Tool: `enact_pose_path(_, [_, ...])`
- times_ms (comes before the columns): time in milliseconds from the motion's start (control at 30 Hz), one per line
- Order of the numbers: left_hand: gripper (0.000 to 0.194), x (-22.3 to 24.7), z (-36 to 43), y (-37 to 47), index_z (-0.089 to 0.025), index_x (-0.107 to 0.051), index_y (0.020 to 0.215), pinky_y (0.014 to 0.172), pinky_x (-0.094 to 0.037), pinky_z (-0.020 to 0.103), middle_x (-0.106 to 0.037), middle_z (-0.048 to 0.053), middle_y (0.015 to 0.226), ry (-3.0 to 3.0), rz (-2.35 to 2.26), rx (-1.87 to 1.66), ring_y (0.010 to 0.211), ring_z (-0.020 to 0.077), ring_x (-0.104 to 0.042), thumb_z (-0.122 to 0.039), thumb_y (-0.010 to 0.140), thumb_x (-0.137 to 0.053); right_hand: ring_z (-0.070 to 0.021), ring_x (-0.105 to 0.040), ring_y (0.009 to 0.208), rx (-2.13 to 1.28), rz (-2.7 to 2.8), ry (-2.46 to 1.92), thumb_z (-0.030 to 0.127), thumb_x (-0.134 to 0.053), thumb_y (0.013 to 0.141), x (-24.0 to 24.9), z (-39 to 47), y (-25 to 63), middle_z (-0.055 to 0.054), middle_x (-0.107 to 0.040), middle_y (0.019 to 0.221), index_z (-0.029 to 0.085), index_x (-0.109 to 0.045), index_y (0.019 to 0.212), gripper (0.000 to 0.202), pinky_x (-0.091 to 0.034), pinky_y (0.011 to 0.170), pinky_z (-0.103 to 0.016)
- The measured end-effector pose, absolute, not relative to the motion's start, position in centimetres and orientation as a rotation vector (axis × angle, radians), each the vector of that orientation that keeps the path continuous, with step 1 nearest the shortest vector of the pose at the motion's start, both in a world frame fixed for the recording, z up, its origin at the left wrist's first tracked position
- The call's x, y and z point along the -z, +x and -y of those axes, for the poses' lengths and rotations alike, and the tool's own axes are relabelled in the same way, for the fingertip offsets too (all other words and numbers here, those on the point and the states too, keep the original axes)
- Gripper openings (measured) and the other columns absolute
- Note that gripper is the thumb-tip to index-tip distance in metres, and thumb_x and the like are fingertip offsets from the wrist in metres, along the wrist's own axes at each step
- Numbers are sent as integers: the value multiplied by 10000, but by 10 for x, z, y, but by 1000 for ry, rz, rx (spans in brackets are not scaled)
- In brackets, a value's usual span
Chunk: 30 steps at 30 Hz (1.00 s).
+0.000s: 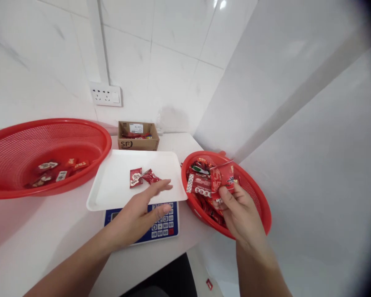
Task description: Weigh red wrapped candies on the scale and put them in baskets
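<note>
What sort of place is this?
Likely a small weighing or packing station, judging by the keypad scale, the white tray above it and the red mesh baskets holding wrapped packets on either side.

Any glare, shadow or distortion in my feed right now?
Head view: two glare spots high on the wall; head view: right edge darkened, left basket apparently stretched; head view: faint shadow beside the left arm; head view: some keypad digits readable.

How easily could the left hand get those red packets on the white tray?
Probably yes, easily: the left hand looks empty and open near the red packets, and nothing seems to lie over them on the white tray.
</note>
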State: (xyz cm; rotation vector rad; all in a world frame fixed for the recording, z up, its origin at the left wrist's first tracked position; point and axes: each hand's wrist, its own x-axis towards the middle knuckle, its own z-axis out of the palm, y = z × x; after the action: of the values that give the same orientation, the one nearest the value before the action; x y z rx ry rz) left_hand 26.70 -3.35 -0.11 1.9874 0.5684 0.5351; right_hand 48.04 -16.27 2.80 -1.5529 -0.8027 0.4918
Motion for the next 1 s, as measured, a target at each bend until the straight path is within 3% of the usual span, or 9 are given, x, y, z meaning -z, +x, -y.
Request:
enact_pose_path(133, [603, 0, 44, 270, -320, -358, 1349, 935, -466, 372, -603, 53, 1215, 1398, -246, -469, 1050, 185, -598, -365, 815, -636, -74, -465, 470, -839, 665, -1136, 444, -778, 659, -29, 149, 435, 48, -567, 580, 206, -622, 769, 305, -420, 451, -190])
enact_pose_path(300, [418, -12, 53, 269, -292, -530, 1166, 702, -492, 186, -660, -32, 816, 1039, -45, -527, 725, 71, -620, -164, 795, -675, -57, -457, 468, -1032, 578, -937, 413, -774, 683, -20, 138, 399, 55, -558, 567, 215, -646, 760, 248, -402, 436, -157])
enact_pose_path(400, [380, -17, 54, 266, -282, -559, 1130, 635, -472, 159, -632, -42, 754, 1010, -15, -553, 663, 58, -590, -143, 795, -672, -59, -460, 464, -1120, 511, -916, 431, -764, 689, -14, 137, 393, 44, -582, 582, 219, -652, 771, 254, -389, 424, -158])
enact_pose_path(500, [308, -14, 51, 264, -235, -581, 1092, 586, -448, 167, -594, -34, 711, 1083, 2, -600, 601, 63, -537, -238, 799, -676, -58, -446, 454, -1139, 500, -922, 450, -764, 680, -14, 137, 389, 38, -577, 570, 209, -648, 741, 275, -377, 415, -157])
enact_pose_path(733, [230, -2, 46, 261, -159, -565, 811, 585, -429, 216, -555, 0, 669, 1235, -26, -715, 618, 105, -532, -385, 850, -586, -55, -438, 443, -1130, 602, -933, 465, -766, 672, -17, 136, 384, 42, -528, 522, 187, -635, 666, 307, -345, 412, -157])
enact_pose_path(1000, [230, -11, 44, 259, -180, -650, 901, 572, -437, 182, -578, -3, 700, 1035, -74, -803, 603, 78, -511, -397, 835, -609, -62, -484, 516, -1009, 799, -1041, 415, -669, 800, -6, 148, 391, 31, -590, 597, 222, -660, 791, 193, -390, 478, -157])
